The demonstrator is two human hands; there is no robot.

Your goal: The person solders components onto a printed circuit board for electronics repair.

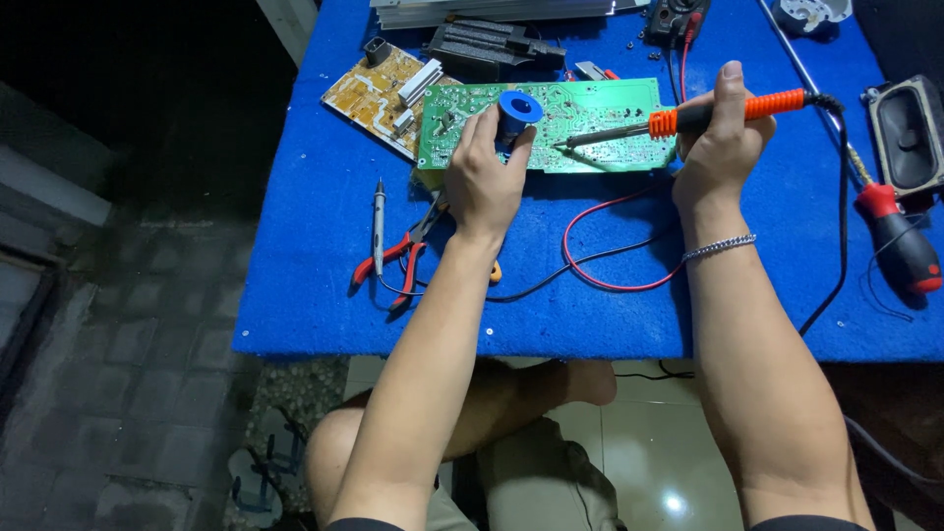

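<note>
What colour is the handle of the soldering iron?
Orange. The soldering iron handle shows best in the head view, gripped in the right hand.

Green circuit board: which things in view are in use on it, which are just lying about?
In use:
- left hand gripping blue solder spool
- right hand gripping orange-handled soldering iron
- green circuit board

Lying about:
- yellow circuit board
- red-handled pliers
- grey test probe
- red-and-black screwdriver
- black oval speaker
</note>
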